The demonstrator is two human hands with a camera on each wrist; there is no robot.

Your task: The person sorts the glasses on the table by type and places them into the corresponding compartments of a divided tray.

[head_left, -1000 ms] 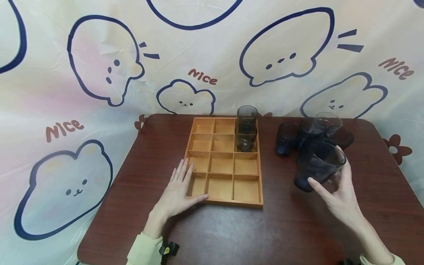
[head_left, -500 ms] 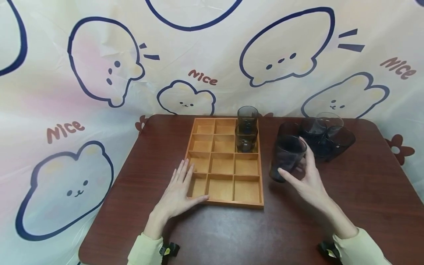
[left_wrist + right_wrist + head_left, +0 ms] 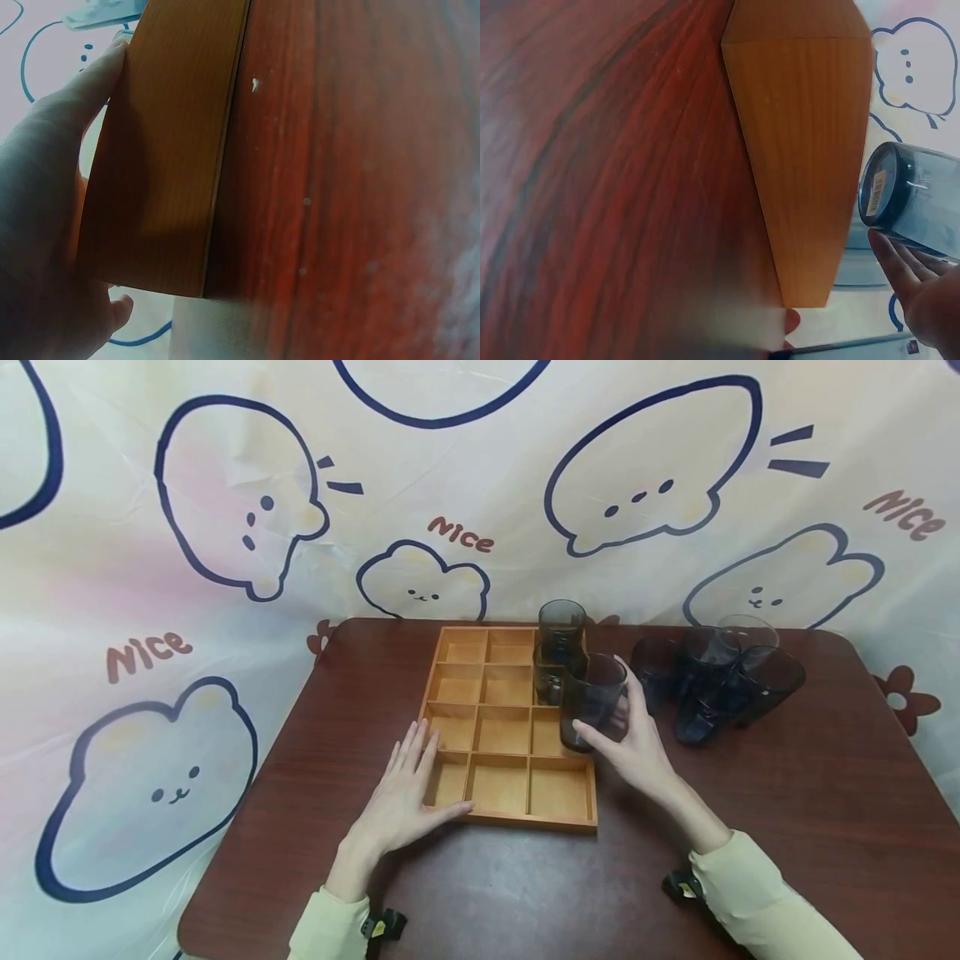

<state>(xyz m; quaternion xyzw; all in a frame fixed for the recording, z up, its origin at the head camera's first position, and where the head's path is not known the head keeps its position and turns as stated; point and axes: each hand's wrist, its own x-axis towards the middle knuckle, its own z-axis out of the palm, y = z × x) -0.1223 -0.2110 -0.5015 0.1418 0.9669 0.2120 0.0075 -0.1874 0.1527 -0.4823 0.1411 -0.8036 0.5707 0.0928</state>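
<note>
A dark tinted drinking glass [image 3: 592, 697] is gripped by my right hand [image 3: 637, 739], thumb on the near side and fingers behind. It hangs over the right column of the wooden compartment tray [image 3: 501, 818], third row from the back. In the right wrist view the base of this glass [image 3: 885, 187] shows a small label, above the tray's side wall [image 3: 802, 150]. Two more tinted glasses [image 3: 561, 618] stand in the two back compartments of that column. My left hand [image 3: 401, 793] lies with straight fingers on the tray's front left corner, thumb along the front edge.
Several dark glasses [image 3: 708, 685] stand close together at the back right of the brown table [image 3: 495, 893]. A patterned curtain [image 3: 300, 510] hangs behind the table. A black wrist strap [image 3: 682, 887] sits at the right sleeve.
My right hand has carried the glass leftward from beside the group of glasses to over the tray. The left hand has stayed on the tray's corner.
</note>
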